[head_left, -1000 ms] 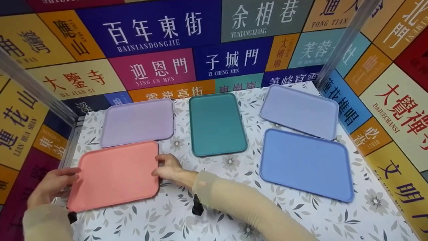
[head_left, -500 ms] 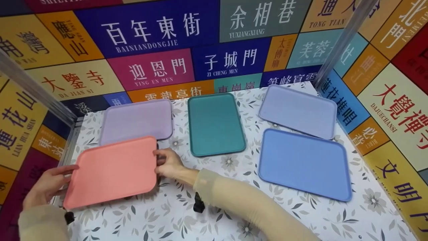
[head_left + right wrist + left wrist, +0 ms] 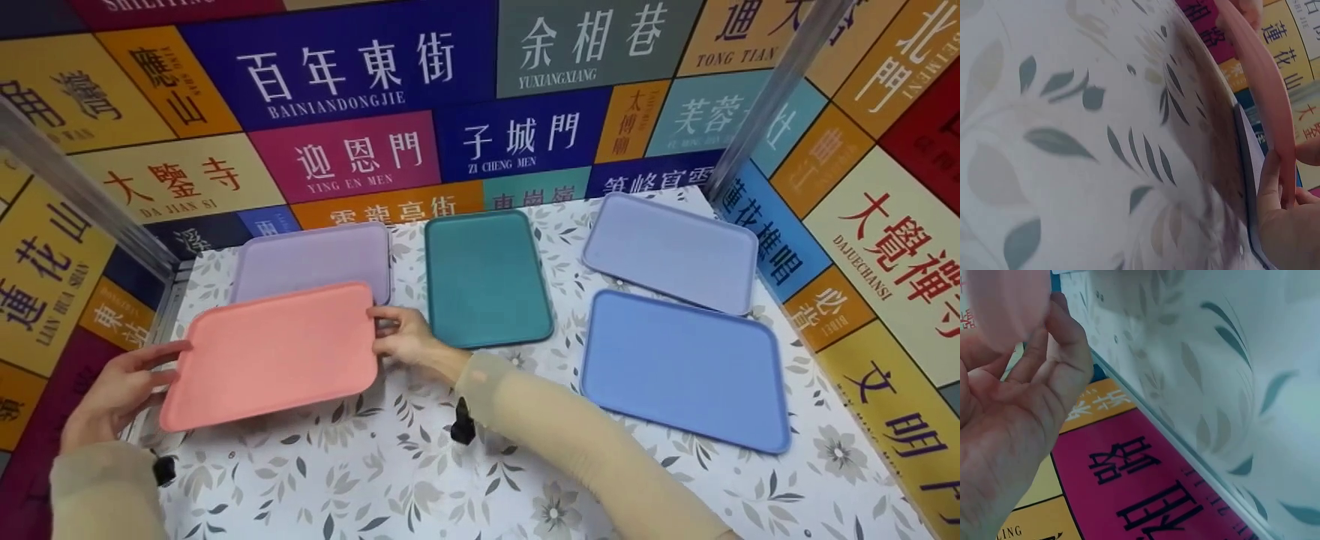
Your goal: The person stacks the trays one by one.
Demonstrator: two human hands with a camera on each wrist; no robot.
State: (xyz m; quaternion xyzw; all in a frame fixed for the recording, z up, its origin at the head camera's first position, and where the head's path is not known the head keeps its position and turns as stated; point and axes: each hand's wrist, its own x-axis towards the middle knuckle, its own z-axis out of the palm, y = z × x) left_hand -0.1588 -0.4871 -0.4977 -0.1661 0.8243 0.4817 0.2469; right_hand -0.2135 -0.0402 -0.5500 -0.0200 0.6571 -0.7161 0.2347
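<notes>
1. We see sign-covered walls (image 3: 337, 75) filling the top and both sides of the frame.
2. Below them spreads the table (image 3: 420, 487), its top printed with grey leaves and flowers.
3. At the right of the frame lies the blue tray (image 3: 686, 371), with the periwinkle tray (image 3: 671, 251) just above it.
4. At left centre, the coral tray (image 3: 277, 356) spans from the left hand (image 3: 112, 390) to the right hand (image 3: 409, 337), its long axis running between them and its right end higher in the frame. Neither hand is nearer: each touches a short end. We judge it raised, as the right wrist view shows space beneath. It hides the lower part of the lilac tray (image 3: 315, 262).
5. At upper centre, the green tray (image 3: 487, 277) points its long axis up the frame. All five are shallow, rimmed trays; we see only flat bottoms inside.
6. Both hands pinch the coral tray's rim, thumb against fingers on the right; the left thumb's exact place we cannot tell.
7. Small black pieces (image 3: 463, 424) show at the cuffs.
</notes>
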